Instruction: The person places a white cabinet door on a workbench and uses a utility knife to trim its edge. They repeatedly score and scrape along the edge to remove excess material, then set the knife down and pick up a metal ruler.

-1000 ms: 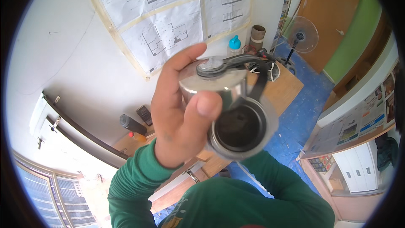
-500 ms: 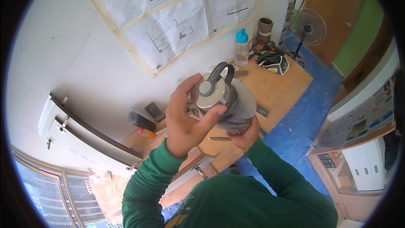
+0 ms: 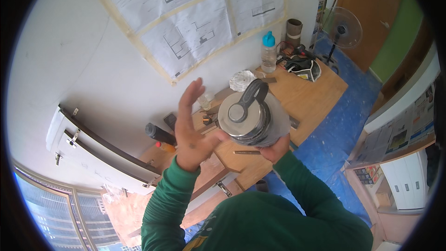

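Right hand (image 3: 275, 149) clamped on the lower body of a wide bottle (image 3: 276, 123), thumb and fingers wrapped at its base. Left hand (image 3: 193, 137) grips nothing: fingers upright and spread apart, thumb extended toward the bottle's round silver lid (image 3: 238, 120); whether thumb and lid touch cannot be told. Bottle is held up above the wooden worktop (image 3: 313, 97), over its middle stretch, lid toward the camera; black loop handle (image 3: 255, 94) arches over the lid, body greyish and translucent, contents not readable. Along the worktop's wall-side edge: crumpled silvery sheet (image 3: 242, 80) just beyond the handle, then a clear bottle with turquoise cap (image 3: 268, 55); brown tube (image 3: 293, 32) stands near the far corner on that side. Black-and-white mask (image 3: 304, 70) lies near the right-hand edge, beside dark tools and a red cord. Slim dark stick (image 3: 246, 152) lies inward of the near edge, close to the right hand. Left of the left hand, toward the wall: dark grey flask (image 3: 159, 133) and, just beside it, a small orange bottle with red cap (image 3: 166, 147). Blue sheeting (image 3: 320, 151) covers the floor beyond the worktop's near edge.
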A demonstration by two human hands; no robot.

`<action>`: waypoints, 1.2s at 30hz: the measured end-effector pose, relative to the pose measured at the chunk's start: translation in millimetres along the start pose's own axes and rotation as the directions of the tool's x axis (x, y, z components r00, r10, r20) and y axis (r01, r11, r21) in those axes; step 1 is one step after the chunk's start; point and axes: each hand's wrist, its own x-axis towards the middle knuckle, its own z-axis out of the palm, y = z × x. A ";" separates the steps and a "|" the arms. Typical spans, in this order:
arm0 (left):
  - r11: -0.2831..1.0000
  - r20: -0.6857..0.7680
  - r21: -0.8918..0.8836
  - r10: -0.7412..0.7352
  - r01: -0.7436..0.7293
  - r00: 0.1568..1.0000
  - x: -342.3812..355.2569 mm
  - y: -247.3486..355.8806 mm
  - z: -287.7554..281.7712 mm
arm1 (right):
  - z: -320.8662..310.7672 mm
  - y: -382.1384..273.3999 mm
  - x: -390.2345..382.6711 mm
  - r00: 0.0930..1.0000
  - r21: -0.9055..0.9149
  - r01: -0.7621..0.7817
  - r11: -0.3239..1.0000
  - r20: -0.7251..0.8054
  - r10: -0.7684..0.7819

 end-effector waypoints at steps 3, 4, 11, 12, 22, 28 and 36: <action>0.964 -0.210 0.169 -0.166 0.203 0.964 -14.6 -1.6 -3.7 | -19.0 -10.7 7.9 0.926 0.105 -0.125 0.987 0.370 0.077; 0.978 -0.166 0.120 -0.151 0.172 0.975 -21.9 4.0 -0.2 | -22.4 -11.6 6.6 0.970 0.070 -0.046 0.996 0.242 0.028; 0.967 -0.064 -0.132 -0.227 0.218 0.972 -41.7 51.2 35.8 | -14.6 4.6 5.1 0.993 -0.041 0.105 0.994 0.067 -0.102; 0.957 -0.061 -0.140 -0.266 0.255 0.962 -40.2 50.9 37.2 | -17.5 5.6 2.3 0.994 -0.044 0.073 0.996 0.086 -0.069; 0.951 -0.131 0.169 -0.241 0.261 0.962 -71.6 13.2 -0.3 | -31.3 1.6 -7.3 0.998 -0.008 0.055 0.998 0.019 -0.054; 0.835 -0.120 -0.299 -0.513 0.462 0.850 -73.4 37.1 35.5 | -44.8 12.1 -3.4 0.991 -0.169 0.130 0.977 0.053 -0.122; 0.985 0.192 0.128 -0.140 0.117 0.971 -76.1 34.0 35.8 | -27.0 14.5 -26.6 0.981 -0.276 -0.189 0.942 -0.015 0.192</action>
